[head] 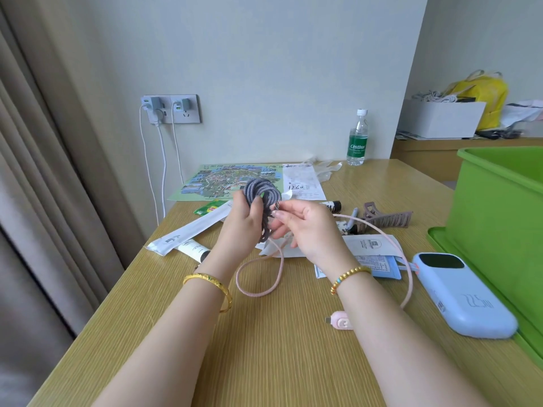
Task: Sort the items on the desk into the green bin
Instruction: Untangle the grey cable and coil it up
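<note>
Gold-bangled left hand (245,227) was raised above the desk (264,333), fingers curled round a grey coiled cable (262,193). Right hand (308,227) pinched the cable's plug end. Green bin (496,207) stood at right; its contents were not visible.

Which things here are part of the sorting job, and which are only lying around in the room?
Part of the job:
- grey coiled cable, held in the left hand; the right hand pinches its plug
- pink cable
- blue power bank
- hair claw clip
- green bin

Just lying about:
- yellow bag on the far shelf
- wall chargers
</note>
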The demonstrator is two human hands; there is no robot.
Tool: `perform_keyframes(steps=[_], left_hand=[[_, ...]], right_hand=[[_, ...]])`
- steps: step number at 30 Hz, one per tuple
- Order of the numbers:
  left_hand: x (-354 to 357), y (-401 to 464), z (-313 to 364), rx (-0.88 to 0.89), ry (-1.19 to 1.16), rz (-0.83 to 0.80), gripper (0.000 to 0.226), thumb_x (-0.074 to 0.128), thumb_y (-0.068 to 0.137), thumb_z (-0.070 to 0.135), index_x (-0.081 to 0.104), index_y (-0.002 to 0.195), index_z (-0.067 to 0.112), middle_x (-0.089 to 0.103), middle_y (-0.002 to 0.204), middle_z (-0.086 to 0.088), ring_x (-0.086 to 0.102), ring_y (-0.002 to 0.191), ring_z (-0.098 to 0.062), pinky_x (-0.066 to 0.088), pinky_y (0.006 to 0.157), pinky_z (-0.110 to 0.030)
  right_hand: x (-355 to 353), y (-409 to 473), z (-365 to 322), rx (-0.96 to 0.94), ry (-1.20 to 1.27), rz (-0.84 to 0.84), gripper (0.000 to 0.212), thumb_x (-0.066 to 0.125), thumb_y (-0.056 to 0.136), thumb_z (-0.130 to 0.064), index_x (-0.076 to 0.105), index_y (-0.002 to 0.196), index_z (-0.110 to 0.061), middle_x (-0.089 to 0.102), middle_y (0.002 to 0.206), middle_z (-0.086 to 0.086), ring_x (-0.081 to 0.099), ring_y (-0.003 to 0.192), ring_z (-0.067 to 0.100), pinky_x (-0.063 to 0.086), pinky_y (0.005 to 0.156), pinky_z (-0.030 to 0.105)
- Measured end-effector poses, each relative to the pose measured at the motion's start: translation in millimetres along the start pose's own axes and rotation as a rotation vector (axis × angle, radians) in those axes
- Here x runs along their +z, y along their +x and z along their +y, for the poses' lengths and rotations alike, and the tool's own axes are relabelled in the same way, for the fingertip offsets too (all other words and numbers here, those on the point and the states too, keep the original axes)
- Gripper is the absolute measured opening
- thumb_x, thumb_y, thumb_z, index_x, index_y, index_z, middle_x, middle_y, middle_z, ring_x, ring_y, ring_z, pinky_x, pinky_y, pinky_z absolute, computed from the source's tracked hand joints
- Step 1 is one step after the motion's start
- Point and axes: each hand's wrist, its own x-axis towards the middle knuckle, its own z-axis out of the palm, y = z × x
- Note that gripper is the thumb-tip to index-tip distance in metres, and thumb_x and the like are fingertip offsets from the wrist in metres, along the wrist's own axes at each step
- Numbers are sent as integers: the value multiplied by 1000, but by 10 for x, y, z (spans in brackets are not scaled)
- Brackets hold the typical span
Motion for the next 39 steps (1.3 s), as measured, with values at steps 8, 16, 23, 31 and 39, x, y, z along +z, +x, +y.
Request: perform_keyframes(steps=[8,16,23,31,39], left_hand=[[105,-88,51,218,94,-110,11,34,98,12,38,91,19,43,77,7,38,88,-25,33,76,-37],[117,-113,45,233,48,-124,15,39,97,15,47,109,20,56,100,-5,49,104,-28,42,92,-39],[110,-150,114,107,-245,-137,19,38,94,7,50,108,10,57,85,3,53,67,2,43,59,-9],[115,-146,93,-54,-266,-148,25,38,94,12,50,114,4,55,99,-10,52,88,-16,43,75,-27],[111,-112,65,-123,-392,-171,28,44,97,20,51,123,9,64,113,-11,61,98,-17,53,84,-33]], right_hand=[[-68,43,59,64,-110,184,25,63,86,-25,59,62,-19,58,41,-13,51,33,2,41,45,11],[-130,33,59,201,-105,321,33,74,73,-39,52,67,-16,54,52,-9,49,48,2,37,48,18],[-80,41,-60,77,-15,120,46,60,88,-19,48,133,-17,57,124,2,58,105,11,47,95,30],[-131,80,5,92,49,33,25,61,87,-9,57,108,-22,64,101,-7,61,95,8,50,87,24],[-67,87,70,-116,-232,321,23,64,85,-16,46,99,-21,52,93,-8,50,84,4,36,70,8]])
